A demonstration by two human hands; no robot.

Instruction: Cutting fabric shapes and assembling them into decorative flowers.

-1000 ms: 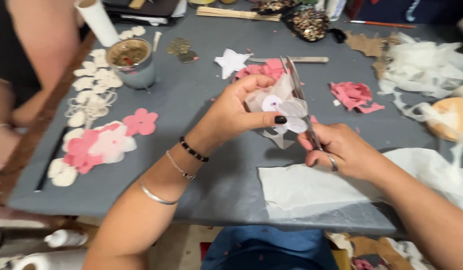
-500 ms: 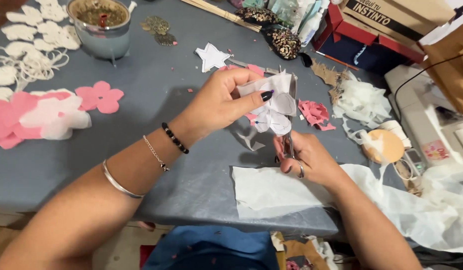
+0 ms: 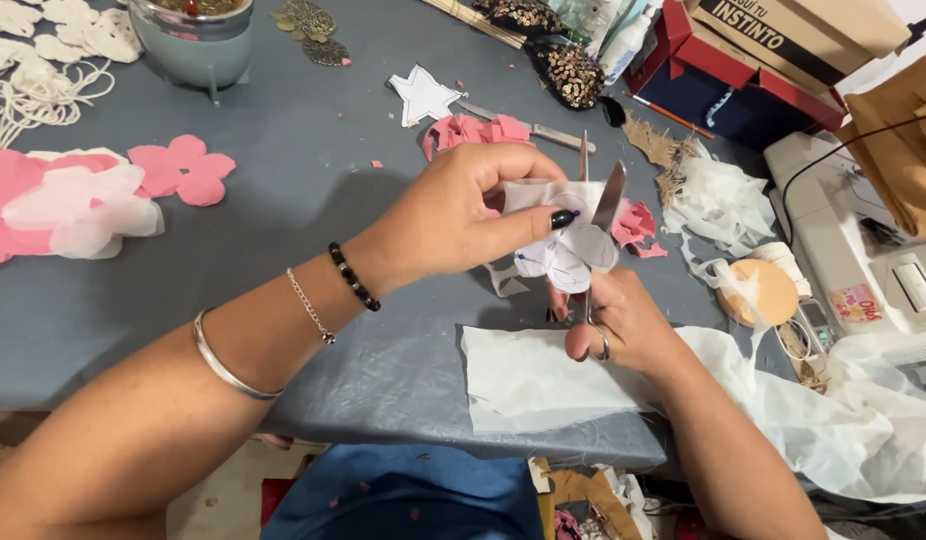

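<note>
The left hand [image 3: 463,215] pinches a white fabric flower piece [image 3: 568,250] above the middle of the grey table [image 3: 313,230], while the right hand [image 3: 623,320] grasps a pair of scissors [image 3: 601,215], blades parted and upright at the fabric's right edge. The fabric appears thin, light and limp, so it is best held close to the cut line. Pink petals [image 3: 183,170] lie far left, a white sheet [image 3: 543,375] lies near, and frayed scraps [image 3: 728,205] crowd the right.
</note>
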